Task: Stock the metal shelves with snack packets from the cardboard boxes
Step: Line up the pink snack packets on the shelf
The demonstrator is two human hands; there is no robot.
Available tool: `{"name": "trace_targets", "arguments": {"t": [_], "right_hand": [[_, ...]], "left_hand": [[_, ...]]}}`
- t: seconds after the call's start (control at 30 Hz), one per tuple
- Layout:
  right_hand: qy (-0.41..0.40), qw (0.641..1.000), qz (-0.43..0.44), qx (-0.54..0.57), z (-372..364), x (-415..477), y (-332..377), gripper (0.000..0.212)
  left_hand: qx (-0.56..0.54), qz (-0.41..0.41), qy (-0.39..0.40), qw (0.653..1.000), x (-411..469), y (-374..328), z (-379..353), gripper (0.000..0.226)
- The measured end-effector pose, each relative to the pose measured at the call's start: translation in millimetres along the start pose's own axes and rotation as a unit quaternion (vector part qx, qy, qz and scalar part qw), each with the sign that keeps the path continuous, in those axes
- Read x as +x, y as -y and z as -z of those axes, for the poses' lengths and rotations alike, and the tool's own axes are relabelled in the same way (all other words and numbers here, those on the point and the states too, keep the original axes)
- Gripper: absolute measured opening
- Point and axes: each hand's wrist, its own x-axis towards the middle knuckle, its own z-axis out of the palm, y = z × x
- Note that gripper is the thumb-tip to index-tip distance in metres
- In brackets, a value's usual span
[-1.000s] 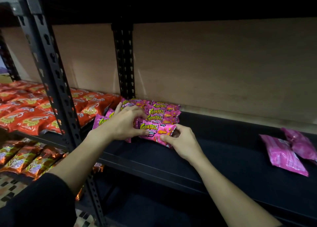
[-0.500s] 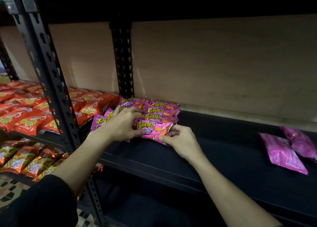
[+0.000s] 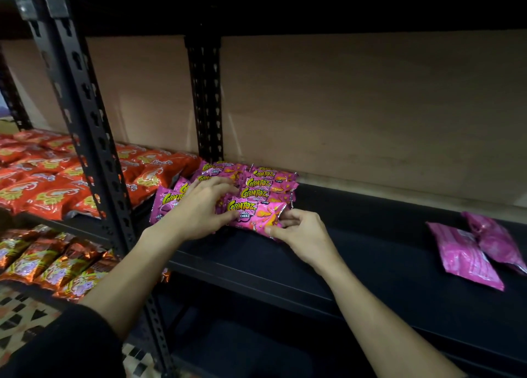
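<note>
pinching pink packet (image 3: 256, 216) in right grip (image 3: 302, 232), left grip (image 3: 199, 209) released atop stack (image 3: 265, 182), black shelf (image 3: 370, 252)

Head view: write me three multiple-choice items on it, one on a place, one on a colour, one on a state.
1. Where do the two loose pink packets lie?
A. on the floor
B. on the black shelf, far right
C. in a cardboard box

2. What colour is the snack pile left of the front upright?
A. green
B. orange-red
C. blue

3. What is the right hand doing?
A. hanging idle
B. lifting a box
C. pinching the front Corntoz packet

Answers: 1 B, they lie flat on the dark board, apart from the stack. 2 B, its wrappers are orange-red with yellow print. 3 C, its thumb and fingers close on that packet's right edge.
</note>
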Motion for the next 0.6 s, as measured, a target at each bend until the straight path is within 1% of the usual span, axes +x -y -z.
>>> {"name": "trace_targets", "arguments": {"t": [0.1, 0.23, 0.43, 0.5, 0.6], "right_hand": [[-0.006, 1.0, -0.003, -0.004, 6, -4, -2, 0.044], [-0.02, 0.999, 0.009, -0.045, 24, -17, -4, 0.038], [-0.052, 0.99, 0.035, -0.124, 70, -47, -4, 0.028], [-0.068, 0.985, 0.042, -0.15, 89, -57, -7, 0.024], [-0.108, 0.975, 0.052, -0.187, 123, -74, -12, 0.02]], "left_hand": [[-0.04, -0.017, -0.039, 0.998, -3, -6, 2, 0.041], [-0.075, -0.028, -0.081, 0.994, -8, -22, 0, 0.032], [-0.117, -0.051, -0.077, 0.989, -12, -66, -12, 0.028], [-0.128, -0.071, -0.078, 0.986, -13, -85, -19, 0.026], [-0.108, -0.115, -0.063, 0.985, -10, -119, -40, 0.028]]}}
